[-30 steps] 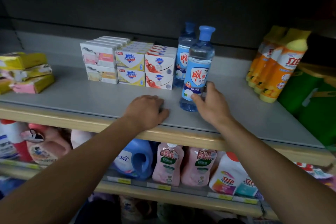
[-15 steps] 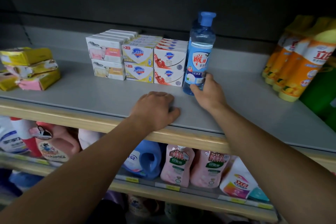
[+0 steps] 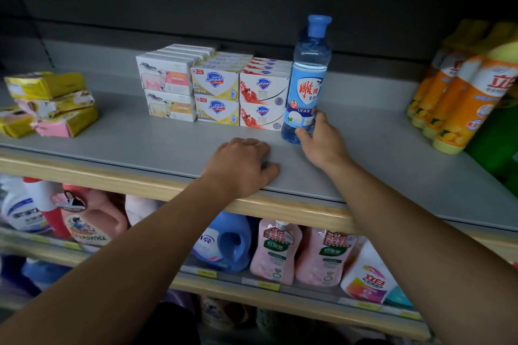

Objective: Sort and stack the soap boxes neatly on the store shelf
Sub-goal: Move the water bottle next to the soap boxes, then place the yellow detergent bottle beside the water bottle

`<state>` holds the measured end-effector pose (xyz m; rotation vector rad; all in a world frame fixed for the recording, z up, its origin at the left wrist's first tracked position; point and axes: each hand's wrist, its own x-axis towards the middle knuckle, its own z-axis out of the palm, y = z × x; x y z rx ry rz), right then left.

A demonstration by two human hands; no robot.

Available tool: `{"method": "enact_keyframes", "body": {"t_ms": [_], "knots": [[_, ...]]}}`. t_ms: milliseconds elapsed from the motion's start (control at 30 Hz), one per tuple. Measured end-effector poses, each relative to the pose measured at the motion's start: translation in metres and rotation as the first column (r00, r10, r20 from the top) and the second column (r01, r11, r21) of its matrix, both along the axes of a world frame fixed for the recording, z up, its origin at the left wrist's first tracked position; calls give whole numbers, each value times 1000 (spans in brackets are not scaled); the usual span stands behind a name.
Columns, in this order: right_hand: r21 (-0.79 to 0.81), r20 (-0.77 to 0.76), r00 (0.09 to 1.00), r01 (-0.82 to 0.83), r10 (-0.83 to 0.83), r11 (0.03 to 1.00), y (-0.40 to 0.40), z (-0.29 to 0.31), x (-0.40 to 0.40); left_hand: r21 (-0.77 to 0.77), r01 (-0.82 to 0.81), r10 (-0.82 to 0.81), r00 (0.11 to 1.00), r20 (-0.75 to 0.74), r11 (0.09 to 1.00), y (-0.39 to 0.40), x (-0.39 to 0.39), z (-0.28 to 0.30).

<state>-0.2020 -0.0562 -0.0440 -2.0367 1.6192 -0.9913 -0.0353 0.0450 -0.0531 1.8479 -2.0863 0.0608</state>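
Dim store aisle, grey shelf (image 3: pixel 140 143) with a wood-coloured front lip, more shelves of detergent below. Soap boxes (image 3: pixel 215 89) sat mid-shelf toward the back, two high in three columns, rows running back toward the wall, long sides facing front. Blue bottle (image 3: pixel 305 84) stood upright just right of the stack, touching or nearly touching it; cannot tell which. Right hand (image 3: pixel 322 140) gripped the bottle low, thumb and fingers round its base. Left hand (image 3: pixel 241 165) rested knuckles-up on the shelf edge, fingers curled under, holding nothing seen. Stack lay ahead and slightly left of the left hand, which was nearer it. Loose yellow and pink wrapped bars (image 3: pixel 53 103) were piled crookedly far left, probably still unsorted. Orange bottles (image 3: pixel 459 98) stood far right.
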Motion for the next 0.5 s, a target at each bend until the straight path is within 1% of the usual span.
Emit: {"method": "enact_keyframes", "body": {"t_ms": [133,267,300,367,500], "knots": [[11,15,1000,-13,13,1000,9,3,-13,9,-5,5,1000,5,1000,3,-2,4],[9,-107,994,5,-4,1000,27,6,-57,5,-7,7,1000,-26,1000,8,-6,9],[-1,-133,991,16,-16,1000,32,6,-73,2,-10,11,998,-60,1000,8,-9,10],[-9,-193,980,50,-51,999,42,7,-108,-23,2,-6,984,-179,1000,8,-21,13],[-12,-313,934,174,-169,985,60,8,-176,-96,98,-128,904,-407,991,-2,-78,24]]}}
